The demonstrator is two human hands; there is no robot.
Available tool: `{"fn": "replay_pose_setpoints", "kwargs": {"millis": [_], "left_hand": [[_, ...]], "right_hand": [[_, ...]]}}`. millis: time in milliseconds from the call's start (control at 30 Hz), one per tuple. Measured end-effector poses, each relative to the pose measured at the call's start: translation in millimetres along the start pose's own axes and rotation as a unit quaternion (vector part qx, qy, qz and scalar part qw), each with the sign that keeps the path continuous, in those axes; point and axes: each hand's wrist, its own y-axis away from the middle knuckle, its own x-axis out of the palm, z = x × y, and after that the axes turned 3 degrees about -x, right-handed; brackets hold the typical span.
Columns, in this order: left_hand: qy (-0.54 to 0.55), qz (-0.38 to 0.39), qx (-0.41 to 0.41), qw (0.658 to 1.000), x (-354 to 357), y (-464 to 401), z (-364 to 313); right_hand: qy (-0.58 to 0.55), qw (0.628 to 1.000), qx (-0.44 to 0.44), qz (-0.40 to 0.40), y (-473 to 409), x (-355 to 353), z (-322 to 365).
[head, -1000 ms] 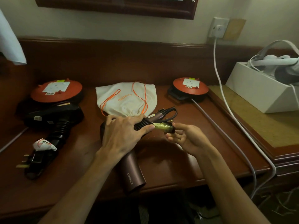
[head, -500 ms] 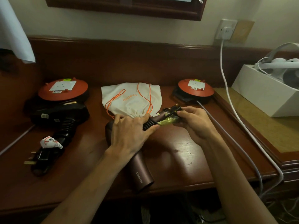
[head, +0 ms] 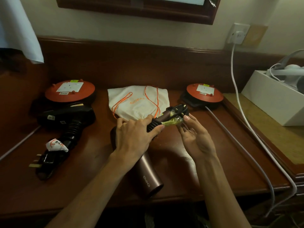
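dryer (head: 148,178) lies on desk (head: 213,153), handle clamped in left hand (head: 134,137) to pin the wound cord (head: 179,111); right hand (head: 194,139), fingers loose, touches the wrap (head: 169,123), likely to peel it.

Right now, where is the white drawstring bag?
In the head view, the white drawstring bag lies centrally, behind the left hand, between the left red reel and right red reel.

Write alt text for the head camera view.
A left hand grips a maroon hair dryer lying on a wooden desk, while the right hand touches the yellowish wrap by its plug. A white drawstring bag lies just behind.
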Motion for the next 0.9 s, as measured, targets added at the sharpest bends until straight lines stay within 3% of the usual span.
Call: {"fn": "replay_pose_setpoints", "kwargs": {"millis": [233, 333, 400, 467, 533, 733, 900], "left_hand": [[0.058, 0.049, -0.013, 0.997, -5, -4, -2], [0.067, 0.052, -0.018, 0.996, -6, -2, -4], [0.079, 0.058, -0.015, 0.995, -5, -5, -4], [0.091, 0.074, -0.002, 0.993, -5, -8, -2], [0.118, 0.075, 0.008, 0.990, -5, -9, -1], [0.106, 0.105, 0.023, 0.989, -5, -6, -7], [0.064, 0.130, 0.050, 0.988, -3, -10, -14]], "right_hand": [[-0.017, 0.995, 0.020, 0.097, -8, -12, 2], [0.017, 0.995, 0.016, 0.098, -10, -17, 2], [0.118, 0.990, -0.016, 0.080, -12, -19, 9], [0.265, 0.961, -0.049, 0.053, -16, -20, 18], [0.323, 0.943, -0.070, 0.043, -17, -20, 21], [0.190, 0.980, -0.051, -0.019, -7, -34, -4], [0.209, 0.977, -0.024, -0.021, 4, -56, 13]]}}
